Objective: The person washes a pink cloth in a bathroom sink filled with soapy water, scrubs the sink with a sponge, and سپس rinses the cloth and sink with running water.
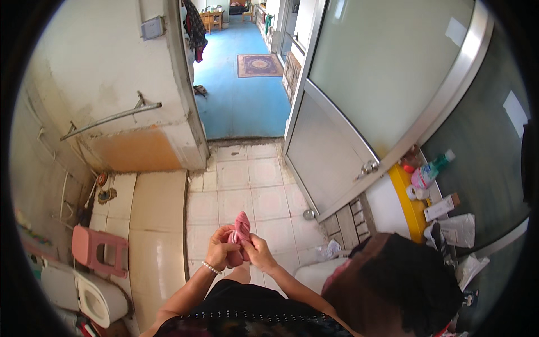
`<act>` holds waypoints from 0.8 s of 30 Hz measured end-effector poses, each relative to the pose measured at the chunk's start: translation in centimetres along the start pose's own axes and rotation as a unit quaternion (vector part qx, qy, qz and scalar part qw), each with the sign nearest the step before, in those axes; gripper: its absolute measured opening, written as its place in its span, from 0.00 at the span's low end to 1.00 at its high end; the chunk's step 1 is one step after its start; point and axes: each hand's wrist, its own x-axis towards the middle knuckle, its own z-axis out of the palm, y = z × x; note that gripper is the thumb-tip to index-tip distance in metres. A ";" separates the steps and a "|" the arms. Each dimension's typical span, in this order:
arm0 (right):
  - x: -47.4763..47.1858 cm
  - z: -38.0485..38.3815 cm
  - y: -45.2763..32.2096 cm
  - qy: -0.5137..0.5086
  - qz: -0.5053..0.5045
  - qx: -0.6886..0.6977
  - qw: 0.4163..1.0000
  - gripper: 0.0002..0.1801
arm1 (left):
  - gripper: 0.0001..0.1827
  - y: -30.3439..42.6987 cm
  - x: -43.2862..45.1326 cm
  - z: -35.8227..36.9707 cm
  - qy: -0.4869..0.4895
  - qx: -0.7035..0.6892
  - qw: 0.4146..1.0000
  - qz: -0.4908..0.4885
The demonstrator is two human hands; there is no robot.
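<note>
A small pink cloth item [242,223], bunched and twisted to a point at its top, is held up in front of my body, over the tiled floor. My left hand [220,248], with a beaded bracelet at the wrist, grips it from the left. From the other side, my right hand [260,253] pinches it between thumb and fingers. A lower fold of the cloth hangs between the hands. Whether it is a sock or another small garment I cannot tell.
A pink plastic stool [101,250] and a white toilet [103,301] are at the left. Dark fabric [412,278] is heaped at the right. Bottles, including a pink-and-green one [429,172], line a yellow ledge [406,202]. Ahead, a metal-framed door [332,156] stands open beside a blue-floored room [244,109].
</note>
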 end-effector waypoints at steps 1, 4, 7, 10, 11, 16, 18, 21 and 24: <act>3.0 -0.9 -0.4 0.013 -0.018 -0.037 0.999 0.13 | 0.24 0.8 3.2 -0.5 -0.011 -0.028 1.000 -0.005; 10.0 -4.4 -1.9 0.011 0.036 -0.007 0.999 0.13 | 0.20 3.5 11.9 -0.3 -0.045 -0.142 0.985 -0.083; 16.6 -7.3 -4.2 0.025 0.025 -0.055 0.998 0.13 | 0.19 6.7 19.1 0.3 -0.061 -0.105 0.989 -0.088; 22.7 -10.2 -7.6 -0.035 -0.001 -0.159 0.987 0.14 | 0.18 8.4 26.1 -0.8 -0.069 0.010 0.998 -0.004; 24.7 -11.4 -8.6 -0.065 -0.008 -0.199 0.978 0.15 | 0.17 8.9 28.6 -1.3 -0.073 0.057 0.995 0.033; 35.7 -20.5 -8.8 -0.027 -0.049 -0.366 0.929 0.09 | 0.18 15.0 39.6 -3.5 0.012 0.237 0.971 0.022; 41.9 -20.2 -13.3 0.070 -0.017 -0.131 0.989 0.07 | 0.19 16.4 44.1 -3.5 -0.037 0.186 0.979 0.071; 51.3 -22.6 -11.6 -0.052 0.113 0.079 0.989 0.08 | 0.17 17.0 52.4 -0.5 -0.097 0.169 0.976 0.097; 60.8 -23.8 -11.3 -0.241 -0.072 -0.558 0.791 0.09 | 0.11 21.4 60.3 0.1 -0.081 0.052 0.995 0.042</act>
